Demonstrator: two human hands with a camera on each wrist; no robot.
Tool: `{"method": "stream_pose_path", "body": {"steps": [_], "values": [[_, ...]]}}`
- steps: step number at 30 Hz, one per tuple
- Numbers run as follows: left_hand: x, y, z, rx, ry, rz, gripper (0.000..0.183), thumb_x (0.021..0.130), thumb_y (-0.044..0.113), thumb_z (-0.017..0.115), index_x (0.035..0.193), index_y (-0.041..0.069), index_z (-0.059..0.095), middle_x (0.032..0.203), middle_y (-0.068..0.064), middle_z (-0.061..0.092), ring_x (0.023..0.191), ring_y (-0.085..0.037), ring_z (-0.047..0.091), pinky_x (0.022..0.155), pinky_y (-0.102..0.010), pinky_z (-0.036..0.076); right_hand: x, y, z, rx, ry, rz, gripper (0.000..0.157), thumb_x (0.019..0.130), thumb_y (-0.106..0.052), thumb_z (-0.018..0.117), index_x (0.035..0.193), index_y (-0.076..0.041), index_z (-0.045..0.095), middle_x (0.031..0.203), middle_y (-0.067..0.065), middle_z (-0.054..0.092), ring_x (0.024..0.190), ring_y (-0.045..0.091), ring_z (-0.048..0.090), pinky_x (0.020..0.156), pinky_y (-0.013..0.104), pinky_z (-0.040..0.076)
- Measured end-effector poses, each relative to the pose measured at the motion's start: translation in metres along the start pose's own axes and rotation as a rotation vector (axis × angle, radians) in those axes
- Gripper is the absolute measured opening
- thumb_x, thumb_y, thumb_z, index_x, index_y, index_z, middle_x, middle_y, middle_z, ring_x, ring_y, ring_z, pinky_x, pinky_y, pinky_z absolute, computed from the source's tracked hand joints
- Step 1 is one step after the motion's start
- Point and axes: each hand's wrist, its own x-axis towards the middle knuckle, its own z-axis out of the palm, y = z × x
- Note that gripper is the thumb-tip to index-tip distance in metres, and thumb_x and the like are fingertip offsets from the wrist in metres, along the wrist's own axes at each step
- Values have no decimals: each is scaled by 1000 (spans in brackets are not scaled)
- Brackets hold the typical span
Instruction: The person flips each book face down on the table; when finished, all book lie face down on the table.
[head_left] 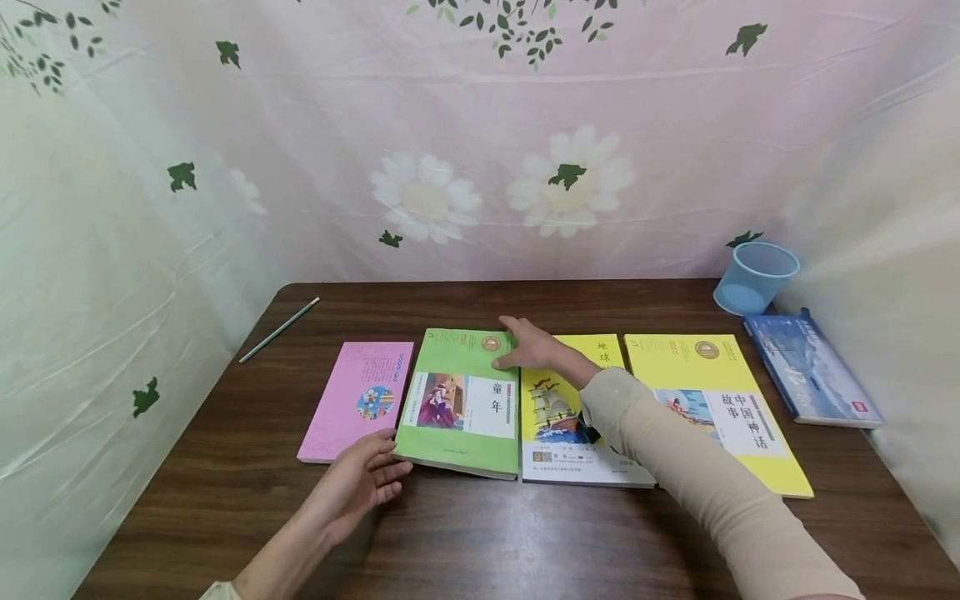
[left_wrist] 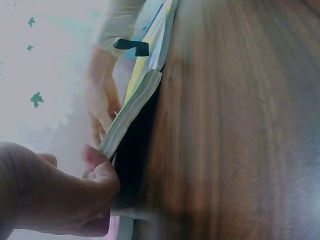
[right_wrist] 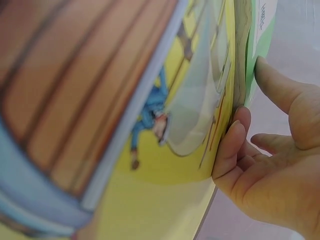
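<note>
A green book (head_left: pixel 468 450) lies in a row of books, with pink and yellow ones beside it. My left hand (head_left: pixel 360 483) pinches its near left corner; in the left wrist view the thumb and fingers (left_wrist: pixel 102 175) close on the book, and a dark gap shows beneath the pages. At the far right corner my right hand (head_left: pixel 538 346) holds the same book, thumb on the green cover and fingers curled at its page edge (right_wrist: pixel 242 55). Under my right forearm, the yellow ship book (head_left: pixel 551 379) is partly hidden.
The pink book (head_left: pixel 341 408) lies left of the green one. Another yellow book (head_left: pixel 705 371) is to the right, then a blue book (head_left: pixel 810 367) by the curtain. A light blue bin (head_left: pixel 753 279) stands at the back right, and a pencil (head_left: pixel 279 330) lies back left.
</note>
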Motion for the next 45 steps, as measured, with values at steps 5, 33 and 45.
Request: {"method": "stream_pose_path", "body": {"steps": [5, 33, 45], "values": [[5, 8, 1, 44, -20, -13, 36, 101, 24, 50, 130, 2, 48, 98, -1, 52, 90, -16, 58, 79, -29, 50, -1, 1, -2, 8, 2, -2, 92, 92, -34, 73, 161, -17, 15, 164, 19, 20, 132, 35, 46, 114, 50, 39], [35, 11, 8, 132, 98, 88, 46, 93, 12, 61, 133, 0, 41, 78, 1, 57, 61, -6, 47, 56, -20, 42, 0, 4, -3, 27, 3, -47, 92, 92, -36, 72, 161, -13, 16, 165, 21, 17, 138, 35, 39, 116, 52, 35], [39, 19, 4, 292, 138, 182, 43, 92, 12, 63, 129, -2, 46, 78, 2, 55, 51, -6, 47, 50, -21, 43, 1, 7, -2, 39, 6, -72, 92, 92, -38, 71, 161, -11, 17, 164, 20, 21, 137, 34, 41, 115, 52, 36]]}}
